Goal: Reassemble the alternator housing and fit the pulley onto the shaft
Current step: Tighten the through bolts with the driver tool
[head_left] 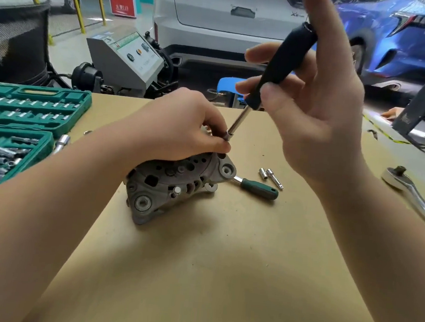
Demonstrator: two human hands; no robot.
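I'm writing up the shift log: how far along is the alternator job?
Done: the alternator housing halves look joined. In hand: the right hand holds a driver whose socket the left hand steadies at the housing's top edge. Left: no pulley is visible, so fitting it remains.

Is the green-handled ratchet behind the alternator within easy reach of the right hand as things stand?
Probably yes, but not right away. The green-handled ratchet lies in the open on the table, with nothing on its handle. The right hand is busy holding the black-handled driver, which would need setting down first.
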